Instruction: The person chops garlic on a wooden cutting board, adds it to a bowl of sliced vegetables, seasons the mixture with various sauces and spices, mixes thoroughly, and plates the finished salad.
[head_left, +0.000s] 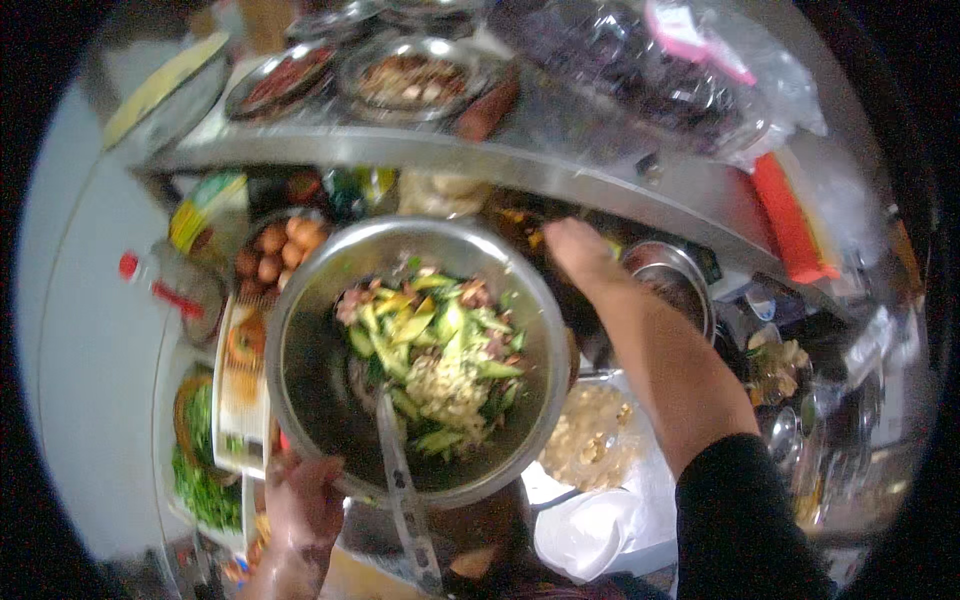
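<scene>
A large stainless steel mixing bowl (319, 390) is in front of me, tilted so its inside faces me. My left hand (304, 495) grips its lower left rim. Inside lie cut cucumber pieces (412, 326), chopped pale garlic (450, 386) and bits of what looks like meat. A utensil with a holed metal handle (405, 495) leans over the bowl's near rim. My right hand (577, 244) reaches past the bowl into the dark space beneath the steel shelf. It is blurred, and its fingers are hidden, so whether it holds anything does not show.
Brown eggs (281, 247) sit left of the bowl, near a red-capped plastic bottle (172, 292) and a white basket (244, 390). On the shelf (420, 146) above stand steel dishes of food (412, 82). A steel pot (675, 285) and a white bowl (581, 532) are at right.
</scene>
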